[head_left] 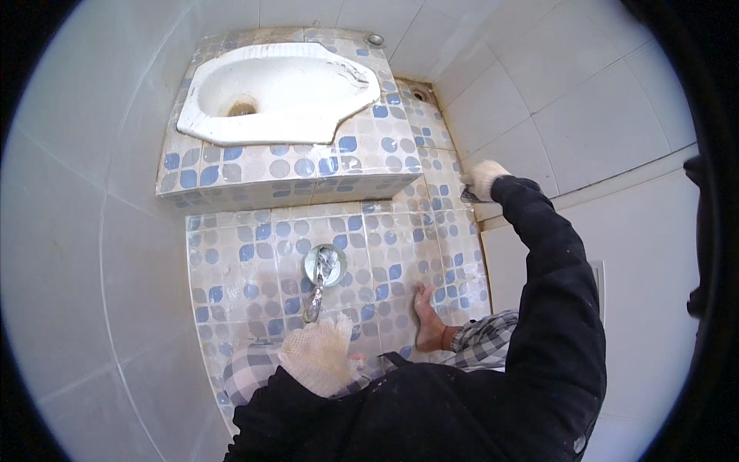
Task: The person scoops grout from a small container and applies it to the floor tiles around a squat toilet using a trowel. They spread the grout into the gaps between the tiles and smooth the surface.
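My right hand, in a whitish knit glove, is closed on a small flat scraper. It is close to the lower part of the right wall, and the glove hides the scraper's grip. My left hand, gloved the same way, is over my bent knee with its back up; its fingers are not clear. Just beyond it, a small round pale-green bowl stands on the floor. White paste is smeared inside. A paste-covered tool with a long handle leans in the bowl, its end close to my left glove.
Ahead, a white squat toilet is set in a raised tiled step. A drain hole lies in the far right corner. Pale tiled walls enclose the patterned floor. My bare foot is right of the bowl.
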Motion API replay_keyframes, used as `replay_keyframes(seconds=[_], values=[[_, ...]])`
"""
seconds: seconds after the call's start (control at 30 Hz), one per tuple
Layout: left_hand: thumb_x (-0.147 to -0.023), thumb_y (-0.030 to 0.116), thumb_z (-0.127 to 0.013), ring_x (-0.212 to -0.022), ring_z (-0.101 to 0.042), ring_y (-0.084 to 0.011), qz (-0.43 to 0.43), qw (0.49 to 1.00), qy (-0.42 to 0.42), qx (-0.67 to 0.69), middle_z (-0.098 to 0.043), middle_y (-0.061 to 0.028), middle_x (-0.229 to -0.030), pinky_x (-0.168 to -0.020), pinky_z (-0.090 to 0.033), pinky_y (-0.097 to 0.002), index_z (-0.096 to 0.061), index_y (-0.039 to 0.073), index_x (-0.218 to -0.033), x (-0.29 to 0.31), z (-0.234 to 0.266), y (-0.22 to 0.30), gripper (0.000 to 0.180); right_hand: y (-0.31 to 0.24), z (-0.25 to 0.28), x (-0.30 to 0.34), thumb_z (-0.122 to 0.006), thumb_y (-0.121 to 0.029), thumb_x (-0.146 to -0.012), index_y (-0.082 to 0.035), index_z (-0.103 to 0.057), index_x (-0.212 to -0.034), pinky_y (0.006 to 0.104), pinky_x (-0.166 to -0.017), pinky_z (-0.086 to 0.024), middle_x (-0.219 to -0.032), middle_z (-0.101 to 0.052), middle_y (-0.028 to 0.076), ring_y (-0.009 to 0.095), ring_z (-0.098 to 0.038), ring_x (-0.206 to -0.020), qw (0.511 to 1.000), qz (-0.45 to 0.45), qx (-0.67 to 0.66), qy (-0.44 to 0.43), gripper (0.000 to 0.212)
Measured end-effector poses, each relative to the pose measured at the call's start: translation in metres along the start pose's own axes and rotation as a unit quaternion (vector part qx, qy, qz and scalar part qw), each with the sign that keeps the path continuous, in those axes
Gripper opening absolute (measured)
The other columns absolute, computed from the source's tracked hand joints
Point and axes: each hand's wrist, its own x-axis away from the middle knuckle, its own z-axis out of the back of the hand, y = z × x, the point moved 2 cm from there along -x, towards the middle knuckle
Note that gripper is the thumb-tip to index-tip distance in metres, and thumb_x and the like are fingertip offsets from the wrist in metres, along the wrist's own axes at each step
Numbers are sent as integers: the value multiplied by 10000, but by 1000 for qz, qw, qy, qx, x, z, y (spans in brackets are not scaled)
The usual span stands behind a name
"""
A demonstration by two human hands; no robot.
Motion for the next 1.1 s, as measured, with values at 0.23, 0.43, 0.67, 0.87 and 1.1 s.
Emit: replay_keyframes(seconds=[0.23, 0.43, 0.67, 0.87, 1.1], values=[[-841, 425, -732, -888, -687, -376, 16, 997, 76, 9, -664, -194, -966, -753, -556, -459, -560, 16, -1135, 11, 0, 4, 533, 2, -40, 5, -630, -229, -970, -32, -700, -1098, 316, -797, -564, -977, -734, 59, 164, -696, -874, 641, 5, -761, 103, 246], [-867, 299, -720, -833, -693, -318, -52, 934, 322, 146, -694, -178, -956, -729, -543, -406, -656, 50, -1160, 62, 49, -43, 390, -98, -44, 13, -673, -210, -949, -29, -594, -1305, 327, -871, -551, -1189, -679, 82, 174, -667, -1017, 458, 93, -884, -19, 407], [-933, 594, -505, -982, -659, -416, 165, 962, 163, 146, -685, -259, -992, -860, -507, -467, -711, 9, -1019, -78, -24, -167, 626, -231, -19, 33, -740, -106, -759, -98, -580, -1329, 430, -976, -469, -1182, -667, 147, 336, -617, -1081, 834, 228, -398, 308, 593], [-819, 698, -584, -916, -671, -433, 204, 961, 108, 155, -679, -315, -928, -807, -503, -490, -724, -49, -965, -144, -84, -189, 774, -285, -29, 22, -703, -129, -755, -124, -564, -1319, 480, -960, -428, -1261, -579, 112, 352, -549, -1112, 853, 328, -247, 322, 580], [-829, 691, -586, -844, -684, -415, 167, 958, 189, 139, -698, -269, -846, -769, -502, -493, -734, -29, -854, -154, -92, -192, 735, -238, -24, 44, -650, -122, -743, -109, -548, -1348, 476, -955, -436, -1241, -601, 104, 340, -566, -1096, 910, 398, -58, 102, 614]])
